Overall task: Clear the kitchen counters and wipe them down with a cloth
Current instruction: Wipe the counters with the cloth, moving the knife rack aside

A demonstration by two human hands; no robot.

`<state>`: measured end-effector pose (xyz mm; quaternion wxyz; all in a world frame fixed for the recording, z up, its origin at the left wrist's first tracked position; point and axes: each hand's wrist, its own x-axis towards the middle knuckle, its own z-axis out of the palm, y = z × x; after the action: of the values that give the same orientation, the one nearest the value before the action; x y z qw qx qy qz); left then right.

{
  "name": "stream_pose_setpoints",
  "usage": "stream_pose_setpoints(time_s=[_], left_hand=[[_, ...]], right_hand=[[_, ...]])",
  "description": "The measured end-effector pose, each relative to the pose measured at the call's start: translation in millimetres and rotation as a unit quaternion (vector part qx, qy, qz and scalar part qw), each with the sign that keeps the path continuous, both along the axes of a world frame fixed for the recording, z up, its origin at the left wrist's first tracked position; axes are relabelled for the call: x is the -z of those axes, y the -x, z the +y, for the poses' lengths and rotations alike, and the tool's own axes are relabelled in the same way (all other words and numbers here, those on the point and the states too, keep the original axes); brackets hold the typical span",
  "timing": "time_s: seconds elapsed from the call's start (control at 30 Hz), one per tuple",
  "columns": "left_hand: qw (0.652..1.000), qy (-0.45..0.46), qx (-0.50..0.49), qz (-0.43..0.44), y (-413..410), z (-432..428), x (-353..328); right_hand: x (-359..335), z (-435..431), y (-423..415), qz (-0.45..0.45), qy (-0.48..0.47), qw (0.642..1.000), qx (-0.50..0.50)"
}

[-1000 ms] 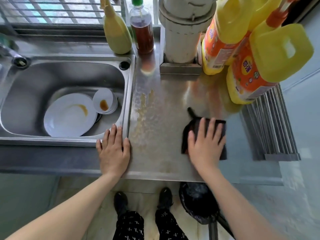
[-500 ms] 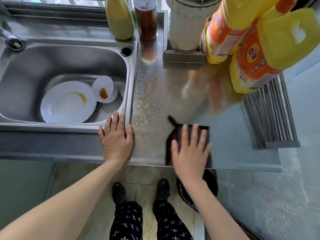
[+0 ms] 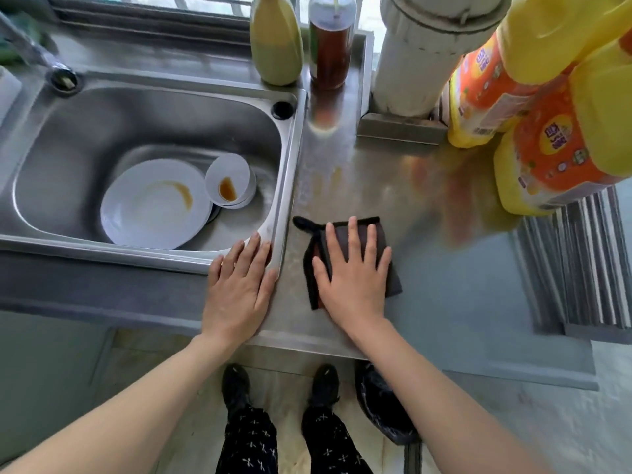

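Observation:
A dark folded cloth [image 3: 383, 241] lies on the steel counter [image 3: 369, 186] just right of the sink. My right hand [image 3: 352, 271] presses flat on it with straight, spread fingers. My left hand [image 3: 239, 285] rests flat on the counter's front edge at the sink's near right corner. A faint brownish streak [image 3: 328, 179] marks the counter beyond the cloth.
The sink [image 3: 68, 138] holds a stained white plate [image 3: 154, 203] and a small white dish [image 3: 232, 181]. A green bottle [image 3: 275, 39], a brown sauce bottle [image 3: 330, 46], a white pipe [image 3: 424, 53] and two yellow-orange jugs [image 3: 547, 138] stand at the back. A ribbed rack [image 3: 581, 261] lies right.
My right hand has slid the cloth leftward across the counter, from near the jugs to beside the sink. My left hand has stayed at the sink corner.

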<state>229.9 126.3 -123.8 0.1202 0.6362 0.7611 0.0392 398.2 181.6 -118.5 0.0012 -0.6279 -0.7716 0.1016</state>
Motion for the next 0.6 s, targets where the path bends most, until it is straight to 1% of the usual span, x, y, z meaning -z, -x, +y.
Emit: stream_pose_setpoints(time_s=[0.07, 0.1, 0.13, 0.17, 0.23, 0.33, 0.37, 0.4, 0.43, 0.5, 0.57, 0.6], left_hand=[[1.0, -0.004, 0.003, 0.004, 1, 1, 0], [1.0, -0.004, 0.007, 0.007, 0, 1, -1], [1.0, -0.006, 0.009, 0.011, 0, 1, -1], [1.0, -0.007, 0.009, 0.013, 0, 1, -1], [1.0, -0.008, 0.004, 0.013, 0, 1, -1], [1.0, -0.002, 0.008, 0.019, 0, 2, -1], [1.0, -0.001, 0.01, 0.019, 0, 2, -1], [1.0, 0.0, 0.01, 0.018, 0, 2, -1], [1.0, 0.002, 0.01, 0.018, 0, 1, -2], [1.0, 0.004, 0.011, 0.018, 1, 2, -3], [1.0, 0.006, 0.016, 0.017, 1, 2, -3], [1.0, 0.007, 0.016, 0.015, 1, 2, -4]], right_hand=[[6, -21, 7, 0.024, -0.024, 0.994, -0.107], [8, -24, 5, 0.029, -0.017, 0.988, -0.151], [10, -20, 3, 0.029, -0.01, 0.984, -0.174], [10, -10, 1, 0.024, -0.008, 0.985, -0.171], [7, 21, 2, 0.016, -0.023, 0.996, -0.088], [1, 65, 14, 0.004, 0.043, 0.998, 0.049], [0, 69, 19, 0.001, 0.056, 0.996, 0.067], [-1, 66, 24, -0.001, 0.049, 0.997, 0.057], [-1, 59, 27, 0.0, 0.029, 0.999, 0.02], [2, 41, 24, 0.006, -0.001, 0.995, -0.097], [5, 38, 9, 0.005, 0.001, 0.979, -0.202], [5, 49, 2, 0.005, 0.006, 0.974, -0.225]])
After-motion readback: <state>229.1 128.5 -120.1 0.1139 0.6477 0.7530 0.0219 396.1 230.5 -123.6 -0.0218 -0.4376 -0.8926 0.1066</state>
